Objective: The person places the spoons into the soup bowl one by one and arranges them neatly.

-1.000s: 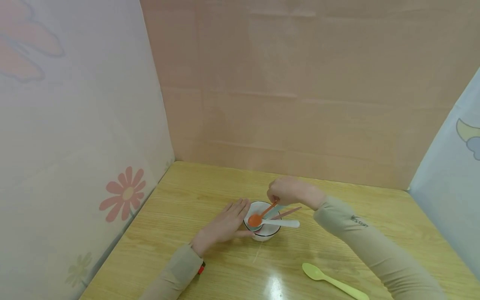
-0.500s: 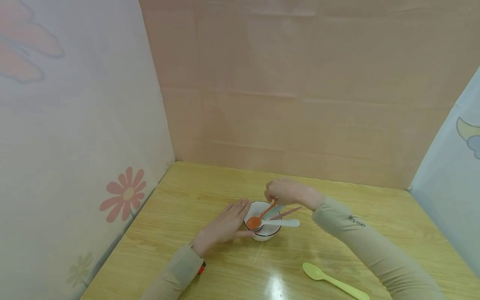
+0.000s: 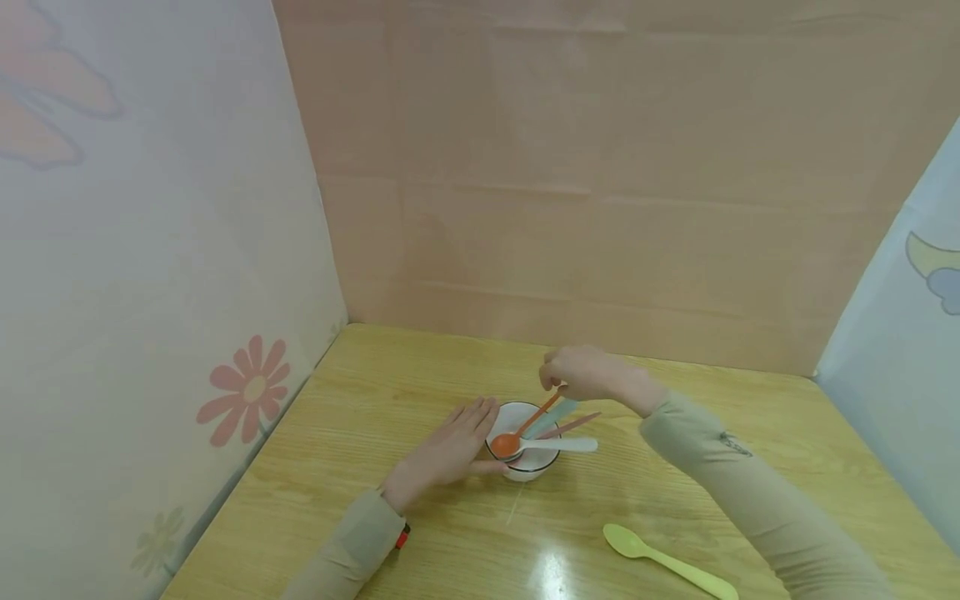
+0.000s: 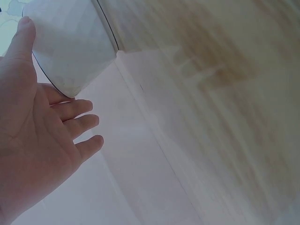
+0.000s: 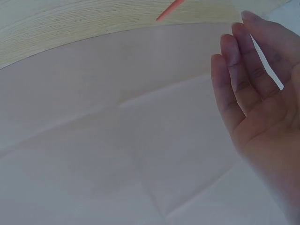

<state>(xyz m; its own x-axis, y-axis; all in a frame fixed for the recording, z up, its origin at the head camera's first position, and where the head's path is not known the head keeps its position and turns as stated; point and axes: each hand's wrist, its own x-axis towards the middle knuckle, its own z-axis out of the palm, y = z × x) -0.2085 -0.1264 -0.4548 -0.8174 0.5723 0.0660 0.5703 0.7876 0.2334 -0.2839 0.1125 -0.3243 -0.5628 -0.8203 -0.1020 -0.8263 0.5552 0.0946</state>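
In the head view, a white bowl (image 3: 522,475) with a dark rim stands on the table. My left hand (image 3: 452,447) holds its left side between thumb and fingers; the left wrist view shows the bowl (image 4: 75,47) between them. An orange spoon (image 3: 506,445), a white spoon (image 3: 570,445), a pale blue utensil (image 3: 558,412) and a pink utensil (image 3: 579,423) lean in the bowl. My right hand (image 3: 585,372) hovers above, its fingers beside the orange handle's end. In the right wrist view, the right hand (image 5: 262,89) has loosely bent fingers with nothing seen between them.
A yellow-green spoon (image 3: 667,562) lies on the wooden table (image 3: 420,367) nearer to me, right of the bowl. A brownish-pink back wall (image 3: 585,200) and a flowered left wall (image 3: 172,250) bound the table. A red and black item (image 3: 402,536) shows at the left cuff.
The orange spoon has settled slightly lower in the bowl. My right hand has let go and drawn up and right, showing more of the handle. The left hand stays at the bowl.
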